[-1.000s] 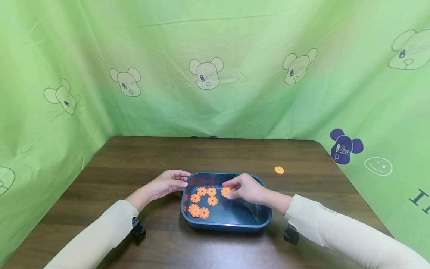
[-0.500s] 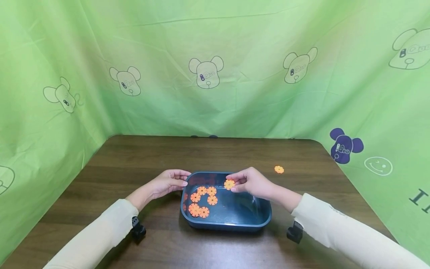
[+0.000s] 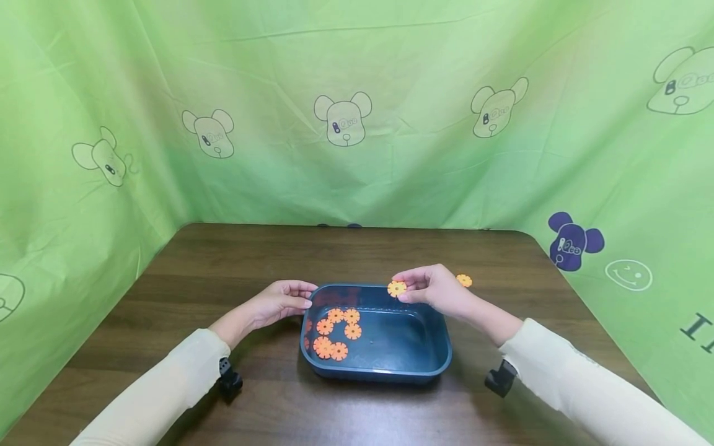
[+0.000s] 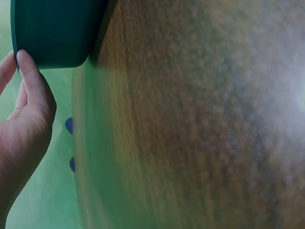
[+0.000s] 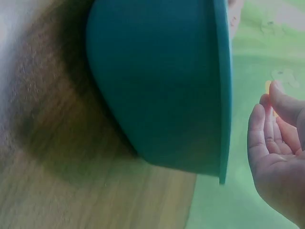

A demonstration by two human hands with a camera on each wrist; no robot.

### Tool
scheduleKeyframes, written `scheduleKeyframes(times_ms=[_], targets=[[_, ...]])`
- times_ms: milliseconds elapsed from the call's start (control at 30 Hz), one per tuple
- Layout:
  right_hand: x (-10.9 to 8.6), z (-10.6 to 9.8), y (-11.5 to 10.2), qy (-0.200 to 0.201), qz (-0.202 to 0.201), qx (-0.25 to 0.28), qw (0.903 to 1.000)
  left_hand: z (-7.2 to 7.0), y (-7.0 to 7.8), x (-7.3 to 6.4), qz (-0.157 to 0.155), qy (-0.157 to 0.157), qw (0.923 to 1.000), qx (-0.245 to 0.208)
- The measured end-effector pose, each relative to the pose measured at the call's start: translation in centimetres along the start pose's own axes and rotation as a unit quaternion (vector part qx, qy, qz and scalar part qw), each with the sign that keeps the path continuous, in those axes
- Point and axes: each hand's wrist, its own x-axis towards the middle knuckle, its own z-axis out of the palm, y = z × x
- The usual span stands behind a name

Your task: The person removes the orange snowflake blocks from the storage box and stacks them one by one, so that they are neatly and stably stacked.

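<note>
A dark blue rectangular plastic tub (image 3: 385,373) stands on the table in front of me. Several orange notched, flower-shaped plastic discs (image 3: 352,331) lie in its left part. My left hand (image 3: 279,305) holds the tub's far left corner; in the left wrist view its thumb (image 4: 29,71) and fingers pinch the rim. Just above the far rim, right of centre, my right hand (image 3: 443,291) pinches one orange flower disc (image 3: 396,288) between thumb and fingers. Most of that disc is hidden in the right wrist view, behind the fingertips.
Another orange flower disc (image 3: 464,280) lies on the brown wooden table (image 3: 223,260) beyond the right hand, partly covered by it. Green printed cloth (image 3: 279,173) closes off the back and both sides.
My right hand has risen out of the tub and moved right and away from me, carrying the orange disc to the far rim. The left hand and tub stay put.
</note>
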Motion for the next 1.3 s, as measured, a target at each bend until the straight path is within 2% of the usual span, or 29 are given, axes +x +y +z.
scheduleKeyframes(times_ms=[200,567,733,1067,1300], targets=[[0.0,-1.3,0.5,0.028,-0.002,0.015,0.9995,0.0,0.2,0.0,-0.003,0.001,1.0,0.001],[0.0,-3.9,1.6,0.081,-0.02,-0.001,0.9966,0.0,0.0,0.0,-0.004,0.001,1.0,0.007],[0.1,-4.9,2.7,0.104,-0.022,0.006,0.9944,0.1,0.0,-0.1,-0.006,0.004,1.0,0.007],[-0.1,-7.2,5.3,0.14,0.005,0.003,0.9901,0.1,-0.1,-0.1,-0.002,-0.001,1.0,0.006],[0.0,-8.6,7.6,0.163,0.004,0.008,0.9865,0.2,-0.1,-0.1,-0.001,0.002,1.0,0.004]])
